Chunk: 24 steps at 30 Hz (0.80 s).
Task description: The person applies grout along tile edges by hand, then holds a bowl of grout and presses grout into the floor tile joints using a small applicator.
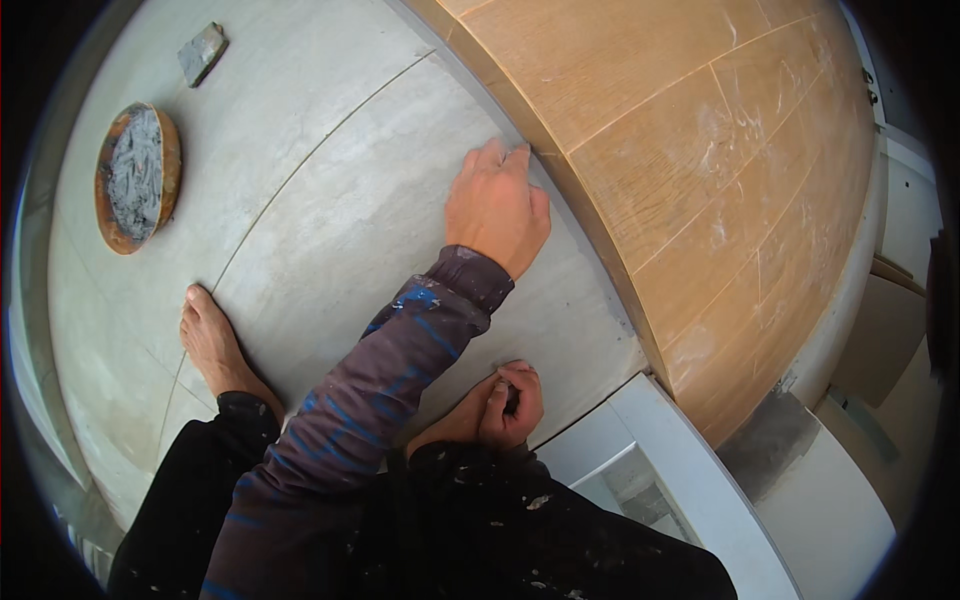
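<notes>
The left hand (497,205) is held at 12 o'clock, palm down, its knuckles bent and its fingertips brought to the joint (478,88) where the floor (330,200) is met by the step (690,170). Its grip is bunched, with the fingers gathered close together; whether anything is pinched beneath them cannot be told, as the tips are turned away. The joint is seen as a grey strip along the base of the step, from 12 o'clock round to between 3 and 4. The step is faced in wood-look tiles and smudged with pale marks at 2 o'clock. The right hand (517,400) is held low, between 5 and 6 o'clock, just beside the right foot (450,420); its grip is loosely curled, and whether something is held in the dark gap cannot be told. Near 10 o'clock a brown bowl (172,155) of grey paste (135,175) is set on the floor, with a grey block (203,54) placed beyond it. A white frame (680,455) is seen between 4 and 5
</notes>
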Each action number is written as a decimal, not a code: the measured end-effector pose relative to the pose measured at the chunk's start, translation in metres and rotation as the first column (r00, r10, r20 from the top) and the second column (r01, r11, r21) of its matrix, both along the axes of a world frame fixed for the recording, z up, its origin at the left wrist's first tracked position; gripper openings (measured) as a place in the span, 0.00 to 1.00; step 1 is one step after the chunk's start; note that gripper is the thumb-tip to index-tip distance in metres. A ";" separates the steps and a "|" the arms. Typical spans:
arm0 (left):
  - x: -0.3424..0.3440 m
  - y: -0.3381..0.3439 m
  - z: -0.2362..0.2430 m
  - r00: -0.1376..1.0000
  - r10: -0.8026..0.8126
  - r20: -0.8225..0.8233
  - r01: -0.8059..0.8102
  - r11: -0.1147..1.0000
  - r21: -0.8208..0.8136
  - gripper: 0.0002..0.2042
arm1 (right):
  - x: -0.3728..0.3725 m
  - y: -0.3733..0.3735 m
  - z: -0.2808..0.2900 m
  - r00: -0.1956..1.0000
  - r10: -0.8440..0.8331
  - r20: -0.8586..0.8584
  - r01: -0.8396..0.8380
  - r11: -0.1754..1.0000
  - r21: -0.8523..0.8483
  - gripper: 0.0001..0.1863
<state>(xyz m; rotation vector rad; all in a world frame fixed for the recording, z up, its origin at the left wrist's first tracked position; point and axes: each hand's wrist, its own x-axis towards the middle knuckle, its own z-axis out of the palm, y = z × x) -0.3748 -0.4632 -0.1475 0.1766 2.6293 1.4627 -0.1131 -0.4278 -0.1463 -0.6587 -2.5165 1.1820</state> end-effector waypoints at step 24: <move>0.173 0.178 0.060 0.784 -0.575 0.234 0.617 0.766 -0.182 0.40 | 0.060 0.110 0.023 0.979 0.018 0.201 0.020 0.982 -0.189 0.21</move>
